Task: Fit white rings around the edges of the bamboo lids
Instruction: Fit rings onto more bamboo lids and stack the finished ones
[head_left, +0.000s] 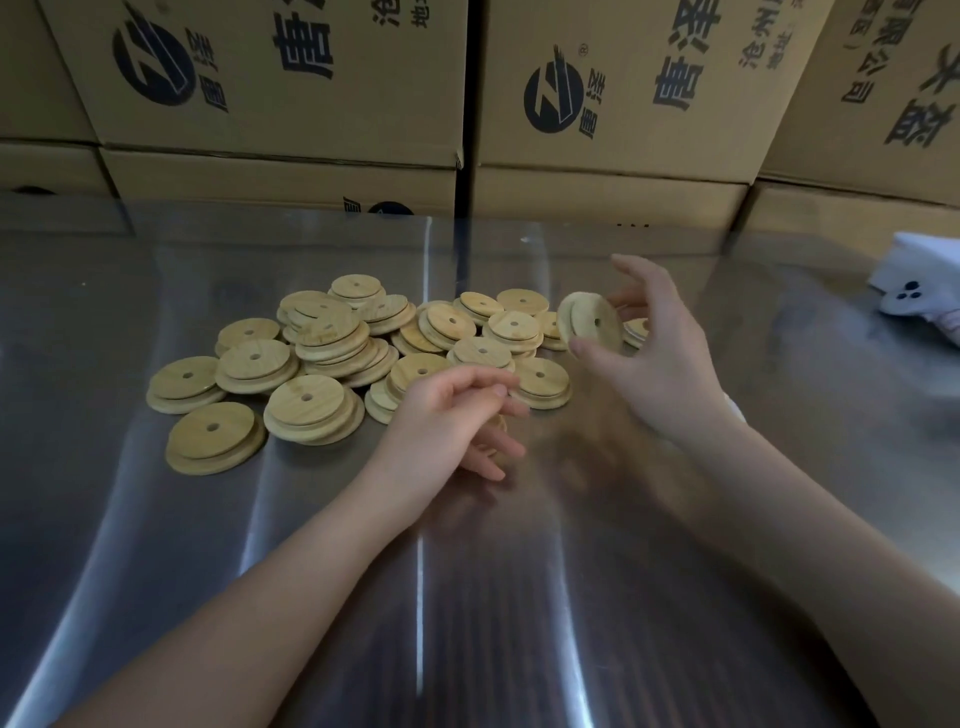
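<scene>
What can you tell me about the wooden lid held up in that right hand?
The lid is a round, pale bamboo disc with a small centre hole and a narrower step on a wider base. The right hand holds it in the air, tilted almost on edge, thumb at its lower rim, fingers behind, by the right end of the pile of lids on the table. Its rim is too blurred to tell more.

Lit dimly and warmly from overhead. Laid long pale glare streaks down the polished worktop (156, 519), with murky reflections under the left hand (457, 421) and right hand (654, 358). Bent the cartons (311, 78) outward at the edges. Smeared the white object (924, 291) far right.
</scene>
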